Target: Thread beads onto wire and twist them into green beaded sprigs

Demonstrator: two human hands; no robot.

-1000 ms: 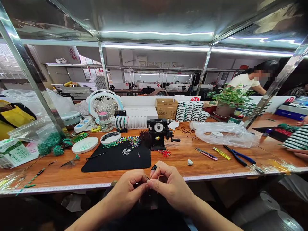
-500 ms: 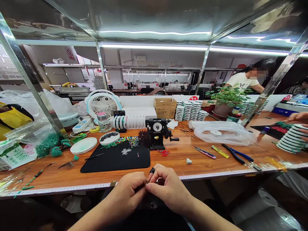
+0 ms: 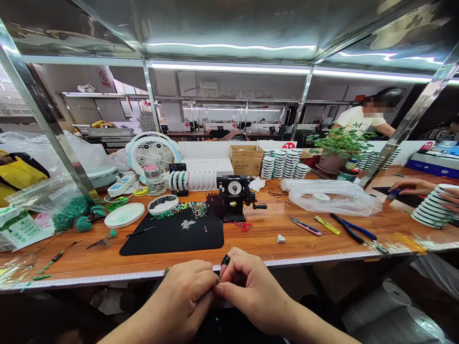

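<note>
Right now, the left hand [image 3: 175,298] and right hand [image 3: 251,291] are pressed together, fingertips pinching a tiny piece [image 3: 216,284], detail unclear, just short of the counter [image 3: 265,243]; beyond the hands, coloured beads [image 3: 190,209] lie heaped on a black mat [image 3: 172,239].

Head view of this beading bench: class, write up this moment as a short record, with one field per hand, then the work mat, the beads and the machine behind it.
Left hand: fingertips pinched against the right hand; anything held is too small to tell
Right hand: fingers closed, a black band on one
Work mat: black mat, beyond the hands
Beads: multicoloured beads along the mat's far edge
Machine: hand-cranked dial winder, behind the mat
</note>
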